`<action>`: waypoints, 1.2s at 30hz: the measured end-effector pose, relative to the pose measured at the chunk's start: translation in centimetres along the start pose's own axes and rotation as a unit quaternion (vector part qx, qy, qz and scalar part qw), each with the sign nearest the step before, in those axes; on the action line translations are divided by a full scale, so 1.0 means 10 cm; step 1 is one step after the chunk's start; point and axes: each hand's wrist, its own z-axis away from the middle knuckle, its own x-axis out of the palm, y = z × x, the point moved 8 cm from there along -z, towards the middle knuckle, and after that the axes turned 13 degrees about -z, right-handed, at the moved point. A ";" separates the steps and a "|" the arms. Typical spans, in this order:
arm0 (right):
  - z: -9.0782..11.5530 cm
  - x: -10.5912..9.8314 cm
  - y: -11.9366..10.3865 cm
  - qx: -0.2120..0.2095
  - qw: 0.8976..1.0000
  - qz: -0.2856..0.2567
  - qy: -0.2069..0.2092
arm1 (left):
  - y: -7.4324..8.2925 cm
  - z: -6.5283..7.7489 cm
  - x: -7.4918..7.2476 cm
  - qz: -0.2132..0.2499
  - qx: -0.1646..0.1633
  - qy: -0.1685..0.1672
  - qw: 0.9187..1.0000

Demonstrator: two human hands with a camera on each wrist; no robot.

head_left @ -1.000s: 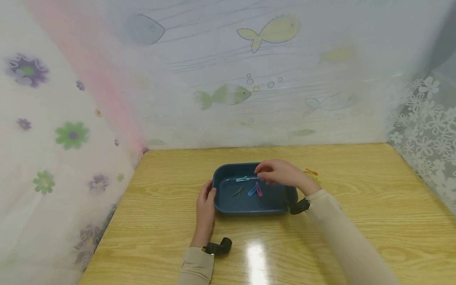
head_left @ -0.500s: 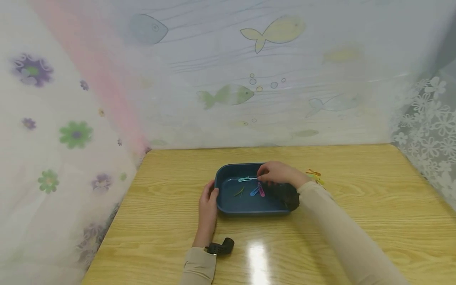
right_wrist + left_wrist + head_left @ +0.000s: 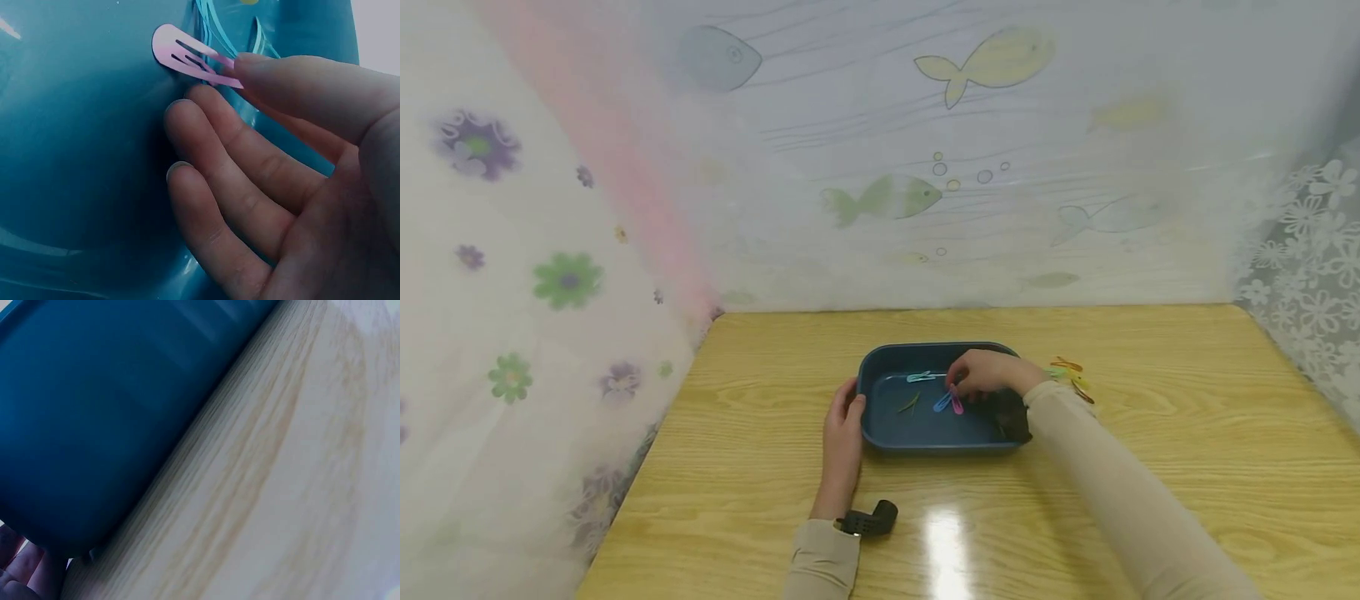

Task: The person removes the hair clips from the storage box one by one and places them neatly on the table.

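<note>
With the right hand [image 3: 987, 372], pinching one pink clip [image 3: 185, 52] by its narrow end between thumb and forefinger, low inside the tray. With the left hand [image 3: 842, 423], holding one blue tray [image 3: 942, 448] at its left end. Also inside: one blue clip [image 3: 942, 402] just beside the pink, one green clip [image 3: 910, 403] to the left, and pale turquoise [image 3: 919, 377] behind, hard to tell whether one clip or two. On the worktop [image 3: 760, 467], just right of the tray: one heap of clips [image 3: 1077, 379], at least four, in orange, green, yellow and dark red, too overlapped to count exactly.
</note>
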 end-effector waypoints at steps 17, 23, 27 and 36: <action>0.00 -0.13 0.04 0.018 0.996 0.000 0.083 | 0.01 0.01 0.01 -0.007 0.005 -0.014 1.000; 0.01 -0.15 0.03 0.014 0.997 0.019 0.079 | 0.03 0.01 0.00 -0.007 0.004 -0.011 1.000; 0.04 -0.19 0.03 0.018 0.996 0.028 0.085 | 0.05 0.01 -0.02 -0.011 0.010 -0.002 1.000; 0.15 -0.24 -0.07 0.001 0.994 0.044 0.098 | 0.07 0.02 -0.02 0.000 -0.005 -0.019 1.000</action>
